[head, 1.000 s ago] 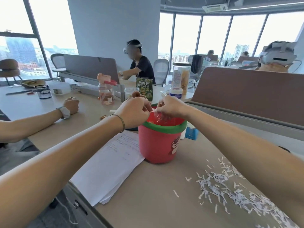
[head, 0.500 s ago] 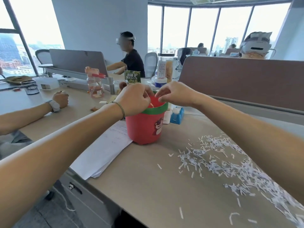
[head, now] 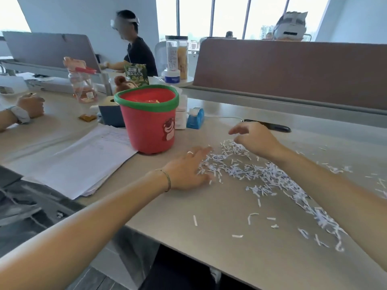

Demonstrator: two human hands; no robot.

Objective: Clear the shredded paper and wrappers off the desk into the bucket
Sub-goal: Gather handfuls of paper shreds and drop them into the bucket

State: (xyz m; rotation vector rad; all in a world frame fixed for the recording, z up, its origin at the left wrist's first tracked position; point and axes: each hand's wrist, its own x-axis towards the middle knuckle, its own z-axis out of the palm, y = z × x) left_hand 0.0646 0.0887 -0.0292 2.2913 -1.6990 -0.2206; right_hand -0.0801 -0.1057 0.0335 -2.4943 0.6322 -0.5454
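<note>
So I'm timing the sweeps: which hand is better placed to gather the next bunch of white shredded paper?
Probably left hand: flat against the shredded paper, nearer the red bucket.

We note bucket (head: 149, 126): smooth red plastic, slight gloss, green rim. Desk (head: 240, 258): matt, smooth beige laminate. Shreds (head: 247, 170): thin white paper, matt. Sheets (head: 81, 162): plain paper. Divider (head: 293, 72): brown, cloth-like, matt

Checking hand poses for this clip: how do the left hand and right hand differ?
The left hand lies low and flat, fingers straight at the near edge of the shredded paper; the right hand arches at the far edge, fingers loosely curled. Only the left wears a ring. Neither holds anything.
</note>
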